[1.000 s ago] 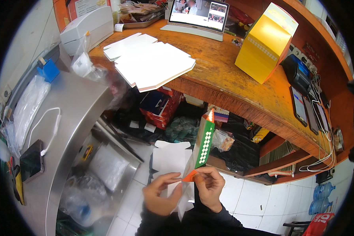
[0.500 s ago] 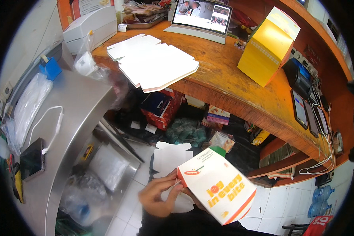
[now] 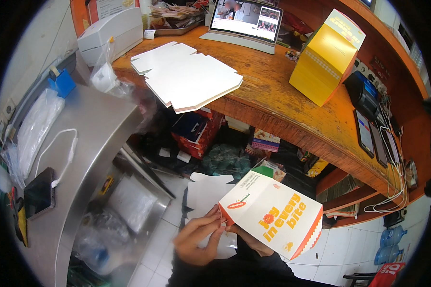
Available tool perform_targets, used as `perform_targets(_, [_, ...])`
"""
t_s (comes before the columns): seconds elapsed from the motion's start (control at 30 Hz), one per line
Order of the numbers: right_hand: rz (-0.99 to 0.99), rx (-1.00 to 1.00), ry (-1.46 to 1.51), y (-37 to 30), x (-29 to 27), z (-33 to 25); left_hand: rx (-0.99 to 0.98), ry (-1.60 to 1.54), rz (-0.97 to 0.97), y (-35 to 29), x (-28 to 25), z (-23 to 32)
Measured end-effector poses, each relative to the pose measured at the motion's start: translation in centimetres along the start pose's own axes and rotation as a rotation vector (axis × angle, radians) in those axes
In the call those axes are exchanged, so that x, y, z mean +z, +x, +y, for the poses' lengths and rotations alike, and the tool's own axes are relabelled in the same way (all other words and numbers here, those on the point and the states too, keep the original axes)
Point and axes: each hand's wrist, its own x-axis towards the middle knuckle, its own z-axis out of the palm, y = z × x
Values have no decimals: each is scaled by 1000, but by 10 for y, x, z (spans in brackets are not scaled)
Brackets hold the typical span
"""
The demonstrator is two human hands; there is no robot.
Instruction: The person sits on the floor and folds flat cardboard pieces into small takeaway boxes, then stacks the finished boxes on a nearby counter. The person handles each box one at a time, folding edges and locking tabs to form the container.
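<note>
A white food carton (image 3: 273, 215) with orange and yellow print is held tilted in front of me, its scalloped orange edge at the lower right. My left hand (image 3: 198, 241) pinches the orange flap at the carton's left corner between thumb and fingers. From beneath, my right hand (image 3: 254, 241) grips the same carton; most of its fingers are hidden behind the panel. Under the hands, a white unfolded carton blank (image 3: 206, 191) lies around my lap, partly covered.
Flat white carton blanks (image 3: 191, 81) are stacked on the wooden desk (image 3: 268, 76). A yellow folded carton (image 3: 323, 57) stands at the right, near a card terminal (image 3: 361, 93) and phones. At the back is a tablet (image 3: 246, 21). A steel counter (image 3: 91, 124) borders the left.
The carton has turned and shifted slightly up and right, showing its printed panel flatter. More of my right hand shows beneath it. My left hand stays at the corner flap.
</note>
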Motion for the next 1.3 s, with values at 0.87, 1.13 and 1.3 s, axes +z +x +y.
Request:
perform_targets(0.87, [-90,-457,-768,19,-7,-13,-160,316,-188,-39,-7,-80])
perform_targets(1.13, [-293,-366,-724,10,-8,-11,-573,-574,95,-21,4,-43])
perform_targets(1.3, [-102,138,-84,4,-8,-11,-212,123,100,-24,0,-42])
